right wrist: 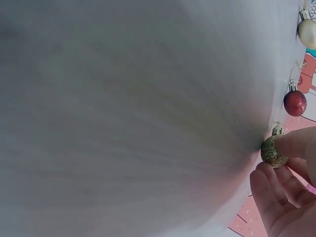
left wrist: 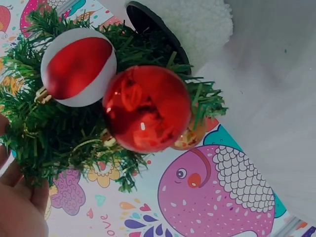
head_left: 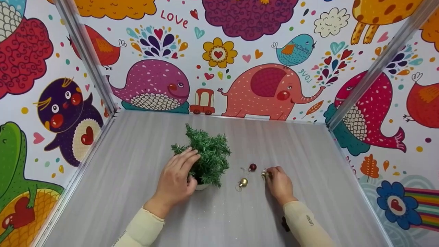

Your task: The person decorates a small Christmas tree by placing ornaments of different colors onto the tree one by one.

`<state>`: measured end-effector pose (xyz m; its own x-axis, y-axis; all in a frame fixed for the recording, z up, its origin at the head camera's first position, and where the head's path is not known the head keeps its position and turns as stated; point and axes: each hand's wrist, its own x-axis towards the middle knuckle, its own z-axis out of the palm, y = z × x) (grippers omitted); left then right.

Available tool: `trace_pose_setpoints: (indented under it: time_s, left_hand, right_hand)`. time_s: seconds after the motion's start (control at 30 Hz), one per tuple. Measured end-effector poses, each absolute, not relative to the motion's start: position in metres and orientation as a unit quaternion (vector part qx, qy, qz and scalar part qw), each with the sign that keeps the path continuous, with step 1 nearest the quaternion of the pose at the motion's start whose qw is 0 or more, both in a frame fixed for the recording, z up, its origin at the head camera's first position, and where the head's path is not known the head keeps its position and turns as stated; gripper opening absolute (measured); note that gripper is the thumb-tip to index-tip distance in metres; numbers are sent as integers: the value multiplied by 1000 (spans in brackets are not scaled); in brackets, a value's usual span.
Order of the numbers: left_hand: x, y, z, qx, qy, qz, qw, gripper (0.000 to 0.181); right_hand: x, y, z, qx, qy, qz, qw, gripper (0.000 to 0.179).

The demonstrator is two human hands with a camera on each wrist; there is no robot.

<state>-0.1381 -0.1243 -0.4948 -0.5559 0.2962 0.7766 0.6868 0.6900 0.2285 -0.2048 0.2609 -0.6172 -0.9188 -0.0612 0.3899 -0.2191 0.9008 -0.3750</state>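
Note:
A small green artificial Christmas tree (head_left: 213,154) stands on the table. My left hand (head_left: 176,176) holds it from the left, fingers on the branches and thumb low by the base. On the tree, the left wrist view shows a red-and-white ball (left wrist: 79,66), a shiny red ball (left wrist: 148,108) and a partly hidden gold ball (left wrist: 191,137). To the right of the tree, my right hand (head_left: 281,185) pinches a glittery gold bauble (right wrist: 273,154) at table level, between thumb and fingers. A dark red bauble (head_left: 252,167) and a smooth gold bauble (head_left: 244,182) lie between hand and tree.
The grey tabletop (head_left: 219,223) carries a few specks of glitter. Printed cartoon walls (head_left: 219,85) enclose its back and sides, joined by metal corner posts (head_left: 91,61). A black pot rim (left wrist: 160,29) and white fleecy cover (left wrist: 210,29) are at the tree's base.

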Motion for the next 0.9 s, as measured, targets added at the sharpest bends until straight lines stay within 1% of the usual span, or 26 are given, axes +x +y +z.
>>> trace_pose_setpoints:
  time_s: [0.17,0.37,0.67,0.9]
  left_hand:
    - [-141,-129,-495,-295,-838,-260,378,59]
    - [-140,-130,-495,-292,-844,-261,367,60]
    - [-138,-128,-494,-291,-847,-247,370,63]
    - [-135,-131,-496,-288,-849,-247,368,63]
  right_hand:
    - [-206,261,-616,74,-957,215,183,14]
    - [-204,261,-616,73,-956,216,183,15]
    - [-204,261,-615,82,-953,206,205,15]
    - [-203,260,-616,80,-953,216,197,17]
